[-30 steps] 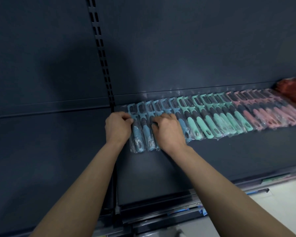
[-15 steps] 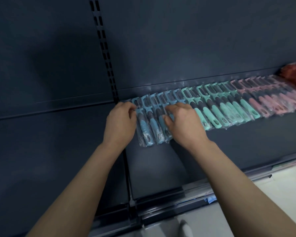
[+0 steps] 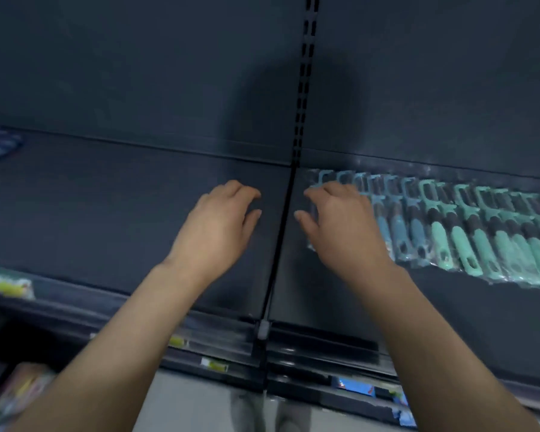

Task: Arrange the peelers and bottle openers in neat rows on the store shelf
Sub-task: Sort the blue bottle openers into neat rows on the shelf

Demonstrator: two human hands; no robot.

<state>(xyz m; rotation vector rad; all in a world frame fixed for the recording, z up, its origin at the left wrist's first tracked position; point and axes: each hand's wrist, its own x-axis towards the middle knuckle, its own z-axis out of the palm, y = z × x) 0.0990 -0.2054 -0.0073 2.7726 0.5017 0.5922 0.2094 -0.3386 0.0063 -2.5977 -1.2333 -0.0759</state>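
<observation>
Head view: peelers (image 3: 449, 226) in row on shelf (image 3: 106, 198), right of seam (image 3: 281, 244), long axes front-to-back; right hand (image 3: 340, 226) over row's left end, nearer; left hand (image 3: 219, 226) left of seam; fingers (image 3: 247, 191) of both loosely spread, pinching nothing.

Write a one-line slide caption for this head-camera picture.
Left hand hovers over a dark store shelf; right hand covers the left end of a row of bagged peelers.
</observation>
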